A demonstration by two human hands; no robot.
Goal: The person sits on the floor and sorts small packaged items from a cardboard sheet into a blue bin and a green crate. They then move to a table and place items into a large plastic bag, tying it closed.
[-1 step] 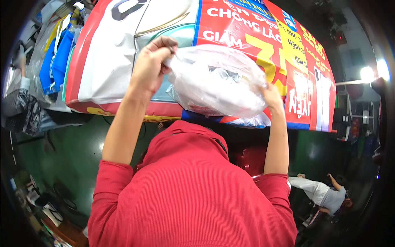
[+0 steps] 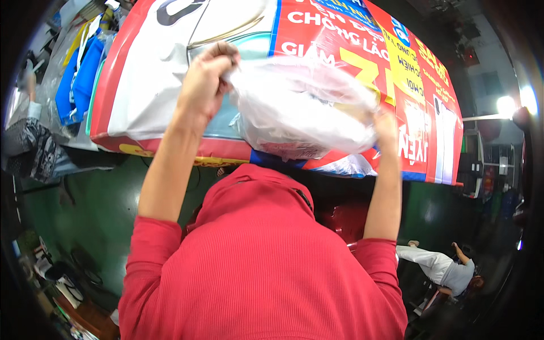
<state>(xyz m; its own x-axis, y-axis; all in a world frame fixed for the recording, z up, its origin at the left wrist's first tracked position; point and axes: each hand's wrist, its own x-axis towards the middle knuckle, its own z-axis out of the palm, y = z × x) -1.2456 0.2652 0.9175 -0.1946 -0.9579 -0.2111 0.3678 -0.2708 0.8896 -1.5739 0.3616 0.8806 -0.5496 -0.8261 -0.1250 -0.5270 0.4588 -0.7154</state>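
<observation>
Between my hands a thin white translucent plastic bag is stretched sideways above the table. My left hand is closed in a pinch on the bag's upper left edge. At the bag's other end my right hand grips the opposite edge; its fingers are blurred by motion. Something darker shows faintly through the bag, but I cannot make out what. Beneath it lies a printed banner sheet in red, white, blue and yellow, covering the tabletop.
A blue bag and clear plastic lie on the table's left end, near another person's arm and patterned clothing. A crumpled clear plastic piece rests at the near table edge. Another person in white trousers is at the lower right.
My right hand has moved slightly to the right, and the bag's mouth is drawn wider and flatter. My left hand has shifted slightly up and left, still holding its edge.
</observation>
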